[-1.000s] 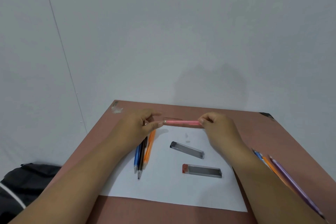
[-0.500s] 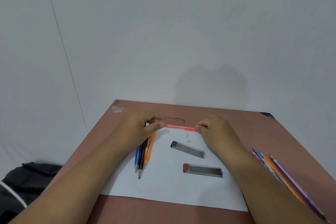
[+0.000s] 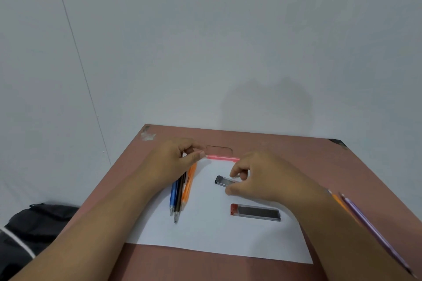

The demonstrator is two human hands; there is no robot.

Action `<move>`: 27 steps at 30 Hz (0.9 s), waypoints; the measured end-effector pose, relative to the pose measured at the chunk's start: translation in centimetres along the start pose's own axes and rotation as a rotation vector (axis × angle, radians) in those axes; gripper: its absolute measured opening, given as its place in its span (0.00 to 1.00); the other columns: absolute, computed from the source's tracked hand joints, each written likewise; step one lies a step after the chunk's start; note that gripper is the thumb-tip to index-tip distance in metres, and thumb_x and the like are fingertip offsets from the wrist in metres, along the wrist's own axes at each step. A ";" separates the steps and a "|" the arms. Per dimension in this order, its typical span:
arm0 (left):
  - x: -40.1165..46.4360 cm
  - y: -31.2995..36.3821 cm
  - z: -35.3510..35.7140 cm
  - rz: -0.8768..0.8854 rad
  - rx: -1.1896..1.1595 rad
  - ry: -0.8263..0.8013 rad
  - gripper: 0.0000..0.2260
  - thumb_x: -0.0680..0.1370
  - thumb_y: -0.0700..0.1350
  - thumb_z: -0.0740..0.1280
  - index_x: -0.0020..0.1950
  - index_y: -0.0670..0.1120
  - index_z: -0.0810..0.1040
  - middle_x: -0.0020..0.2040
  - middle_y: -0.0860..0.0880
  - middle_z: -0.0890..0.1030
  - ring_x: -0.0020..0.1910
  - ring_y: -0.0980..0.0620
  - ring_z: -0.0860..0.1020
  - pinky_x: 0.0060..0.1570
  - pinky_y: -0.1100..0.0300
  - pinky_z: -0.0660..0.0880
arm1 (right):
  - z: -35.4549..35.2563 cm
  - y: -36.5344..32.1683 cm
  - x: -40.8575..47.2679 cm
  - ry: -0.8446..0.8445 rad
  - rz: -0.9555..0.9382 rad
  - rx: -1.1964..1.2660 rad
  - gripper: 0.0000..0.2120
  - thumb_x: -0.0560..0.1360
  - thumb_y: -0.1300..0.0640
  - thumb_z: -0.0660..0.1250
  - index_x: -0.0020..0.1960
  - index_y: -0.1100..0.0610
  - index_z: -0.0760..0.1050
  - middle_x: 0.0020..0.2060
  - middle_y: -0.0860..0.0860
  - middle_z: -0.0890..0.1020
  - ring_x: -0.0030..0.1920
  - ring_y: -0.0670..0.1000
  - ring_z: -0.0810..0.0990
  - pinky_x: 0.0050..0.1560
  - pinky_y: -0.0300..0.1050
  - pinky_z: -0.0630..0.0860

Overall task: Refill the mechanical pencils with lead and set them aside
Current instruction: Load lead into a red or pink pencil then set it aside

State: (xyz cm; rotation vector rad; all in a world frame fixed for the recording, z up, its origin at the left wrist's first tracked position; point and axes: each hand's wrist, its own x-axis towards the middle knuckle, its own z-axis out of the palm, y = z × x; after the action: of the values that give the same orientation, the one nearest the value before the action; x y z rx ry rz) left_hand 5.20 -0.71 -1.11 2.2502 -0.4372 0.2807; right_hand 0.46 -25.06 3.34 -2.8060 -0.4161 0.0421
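The pink translucent mechanical pencil point(image 3: 222, 157) lies with its long axis running left to right, along the far edge of the white paper sheet point(image 3: 212, 232), its left end pinched between the thumb and curled fingers of the left hand point(image 3: 173, 162). Its right end disappears behind the right hand point(image 3: 262, 180), so which way the tip points cannot be told. The right hand has its thumb and fingers curved around the clear lead case with a black cap point(image 3: 225, 181), which lies on the paper; whether they actually grip it cannot be told. Nearer, a second clear lead case with a red cap point(image 3: 255, 212) lies flat on the sheet, cap to the left. Three pencils, blue, black and orange point(image 3: 180, 191), lie side by side under the left wrist, tips pointing near. More pencils, orange and purple point(image 3: 365, 221), lie on the brown table point(image 3: 296, 150) at the right. A black bag point(image 3: 27, 230) sits on the floor at the left.
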 end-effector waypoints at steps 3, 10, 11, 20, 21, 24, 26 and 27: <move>-0.2 0.5 -0.1 0.023 -0.034 -0.015 0.07 0.77 0.58 0.71 0.54 0.63 0.84 0.47 0.60 0.84 0.44 0.57 0.80 0.44 0.59 0.76 | 0.4 -0.1 0.2 -0.019 -0.010 -0.014 0.08 0.71 0.38 0.72 0.43 0.41 0.79 0.40 0.40 0.76 0.39 0.41 0.74 0.38 0.39 0.68; -0.9 2.0 -0.3 0.101 -0.109 -0.140 0.10 0.73 0.57 0.74 0.53 0.69 0.83 0.50 0.59 0.83 0.49 0.56 0.78 0.47 0.66 0.73 | 1.0 -0.1 0.6 0.208 -0.103 0.236 0.08 0.70 0.43 0.75 0.42 0.46 0.82 0.39 0.43 0.78 0.38 0.43 0.75 0.37 0.39 0.70; -0.9 2.1 -0.2 0.109 -0.143 -0.134 0.11 0.74 0.53 0.75 0.54 0.66 0.84 0.50 0.59 0.84 0.48 0.56 0.78 0.45 0.69 0.72 | 1.1 -0.1 0.7 0.248 -0.125 0.269 0.07 0.69 0.44 0.76 0.42 0.46 0.83 0.38 0.43 0.79 0.38 0.43 0.75 0.36 0.37 0.68; -0.9 3.2 0.5 0.040 -0.428 -0.038 0.11 0.79 0.37 0.70 0.50 0.53 0.86 0.47 0.55 0.87 0.50 0.60 0.83 0.52 0.68 0.76 | 1.4 -0.5 0.4 0.287 -0.104 0.515 0.04 0.71 0.51 0.78 0.43 0.49 0.84 0.28 0.34 0.77 0.29 0.42 0.73 0.31 0.31 0.67; -0.9 3.4 0.5 0.038 -0.441 -0.030 0.11 0.79 0.37 0.69 0.50 0.52 0.86 0.46 0.54 0.87 0.49 0.60 0.83 0.51 0.68 0.76 | 1.3 -0.6 0.4 0.284 -0.089 0.553 0.04 0.71 0.51 0.78 0.43 0.49 0.84 0.27 0.35 0.78 0.29 0.41 0.73 0.32 0.31 0.67; -0.8 3.7 0.5 0.010 -0.478 0.004 0.12 0.80 0.36 0.66 0.48 0.51 0.85 0.42 0.52 0.86 0.42 0.61 0.81 0.46 0.68 0.75 | 1.3 -0.7 0.4 0.277 -0.056 0.655 0.04 0.71 0.52 0.79 0.44 0.50 0.85 0.30 0.38 0.80 0.30 0.40 0.76 0.35 0.32 0.71; -0.7 4.0 0.4 -0.017 -0.509 0.035 0.14 0.81 0.36 0.65 0.46 0.51 0.85 0.38 0.52 0.85 0.38 0.60 0.78 0.42 0.68 0.74 | 1.2 -0.8 0.4 0.229 -0.055 0.725 0.04 0.72 0.53 0.78 0.45 0.50 0.85 0.33 0.43 0.84 0.32 0.42 0.79 0.37 0.35 0.75; -0.7 4.1 0.4 -0.033 -0.526 0.047 0.14 0.82 0.36 0.64 0.45 0.51 0.86 0.37 0.52 0.84 0.36 0.60 0.77 0.40 0.68 0.73 | 1.2 -0.9 0.4 0.203 -0.061 0.746 0.03 0.73 0.53 0.77 0.46 0.49 0.85 0.35 0.45 0.85 0.34 0.44 0.82 0.38 0.37 0.78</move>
State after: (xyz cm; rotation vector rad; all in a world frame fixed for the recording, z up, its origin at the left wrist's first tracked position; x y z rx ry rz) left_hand 2.97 -3.34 1.18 1.7313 -0.3941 0.1751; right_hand 0.54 -23.80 2.51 -2.0388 -0.3443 -0.0841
